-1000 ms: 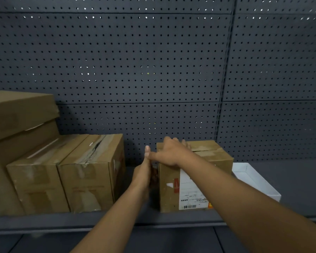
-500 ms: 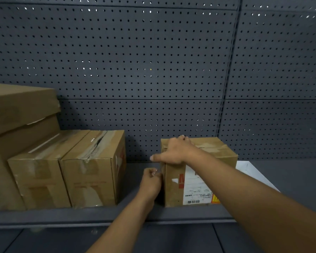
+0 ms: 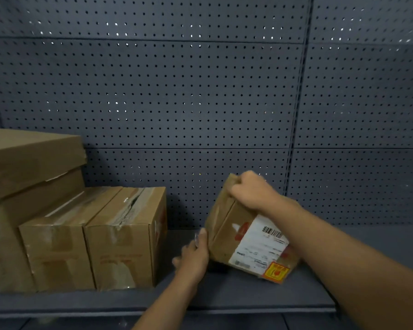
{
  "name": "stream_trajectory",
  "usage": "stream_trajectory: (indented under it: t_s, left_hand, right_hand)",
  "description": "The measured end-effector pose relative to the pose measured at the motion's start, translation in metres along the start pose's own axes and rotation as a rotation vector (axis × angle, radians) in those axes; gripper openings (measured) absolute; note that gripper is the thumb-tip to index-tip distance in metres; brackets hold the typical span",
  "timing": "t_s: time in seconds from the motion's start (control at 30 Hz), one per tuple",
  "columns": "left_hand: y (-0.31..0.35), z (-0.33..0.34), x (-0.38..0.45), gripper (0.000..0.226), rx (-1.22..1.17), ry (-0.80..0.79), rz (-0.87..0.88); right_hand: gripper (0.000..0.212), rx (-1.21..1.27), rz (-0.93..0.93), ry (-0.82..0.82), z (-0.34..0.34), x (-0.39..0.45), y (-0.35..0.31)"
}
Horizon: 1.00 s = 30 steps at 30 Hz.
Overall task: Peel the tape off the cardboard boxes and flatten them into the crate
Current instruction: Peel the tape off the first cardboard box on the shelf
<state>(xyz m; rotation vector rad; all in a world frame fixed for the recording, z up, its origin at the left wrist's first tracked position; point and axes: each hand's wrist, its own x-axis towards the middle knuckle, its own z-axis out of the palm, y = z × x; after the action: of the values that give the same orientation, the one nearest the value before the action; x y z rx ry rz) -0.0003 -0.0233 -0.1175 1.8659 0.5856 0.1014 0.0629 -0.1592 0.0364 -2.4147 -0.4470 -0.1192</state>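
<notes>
a dark grey pegboard wall (image 3: 177, 103) backed a grey shelf (image 3: 224, 298), and everything in play sat on that shelf. toward its right, a small cardboard box (image 3: 227, 225) with a white shipping label (image 3: 260, 244) and a red-and-yellow sticker (image 3: 276, 271) was tipped up on one lower edge, its top leaning toward the wall. the right hand (image 3: 253, 190) came over the top with fingers curled round the upper corner, gripping it; that hold looked like what kept the box tilted and steady. the left hand (image 3: 193, 254) was at the box's lower left edge, thumb up against the cardboard and the other fingers curled. whether it pinched a tape end there could not be told, as the frame was blurred at that spot. the tilt probably served to bring a taped seam within reach of the left hand, so the step looked like hunting for or starting a tape end.

two taped boxes (image 3: 93, 239) stood side by side to the left, touching, with torn tape along one top seam. larger boxes (image 3: 29, 167) were stacked at the far left. these were well apart from the hands, seemingly waiting their turn. no crate was in view
</notes>
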Motion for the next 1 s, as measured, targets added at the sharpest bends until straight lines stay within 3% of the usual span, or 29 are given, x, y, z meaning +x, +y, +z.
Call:
stream_trajectory:
  t_s: [0.07, 0.13, 0.23, 0.3, 0.43, 0.5, 0.6, 0.67, 0.8, 0.93, 1.0]
  left_hand:
    - [0.014, -0.006, -0.007, 0.092, -0.304, -0.061, 0.0]
    - [0.037, -0.015, -0.016, 0.073, -0.475, -0.068, 0.062]
    - [0.073, -0.032, -0.024, 0.047, -0.435, -0.039, 0.237]
    - [0.088, -0.042, -0.027, 0.039, -0.308, -0.031, 0.291]
    - [0.086, -0.042, -0.025, 0.061, -0.012, -0.107, 0.273]
    - [0.081, -0.041, -0.022, 0.064, -0.007, -0.117, 0.272]
    - [0.085, -0.041, -0.028, 0.047, 0.001, -0.08, 0.273]
    - [0.086, -0.04, -0.03, 0.05, 0.042, -0.055, 0.288]
    - [0.072, -0.037, -0.028, 0.066, 0.045, -0.045, 0.378]
    - [0.06, -0.041, -0.024, 0.044, -0.037, -0.004, 0.467]
    - [0.067, -0.044, -0.026, 0.049, -0.076, 0.003, 0.497]
  right_hand:
    - [0.014, 0.227, 0.025, 0.029, -0.02, 0.0, 0.003]
    - [0.015, 0.487, 0.052, 0.033, -0.032, -0.001, 0.013]
    - [0.015, 0.827, 0.145, 0.07, -0.038, -0.006, 0.03]
    - [0.019, 0.902, 0.273, 0.098, -0.033, -0.007, 0.045]
    - [0.032, 0.67, 0.35, 0.107, -0.022, -0.009, 0.078]
    - [0.037, 0.428, 0.251, 0.175, -0.022, -0.009, 0.085]
    - [0.031, -0.033, 0.015, 0.303, -0.025, -0.007, 0.076]
    - [0.034, -0.217, -0.171, 0.304, -0.024, -0.007, 0.06]
    - [0.017, -0.176, -0.376, -0.001, -0.023, -0.005, 0.03]
    - [0.018, -0.068, -0.333, -0.212, -0.039, 0.008, 0.03]
    - [0.018, -0.011, -0.29, -0.252, -0.041, 0.013, 0.034]
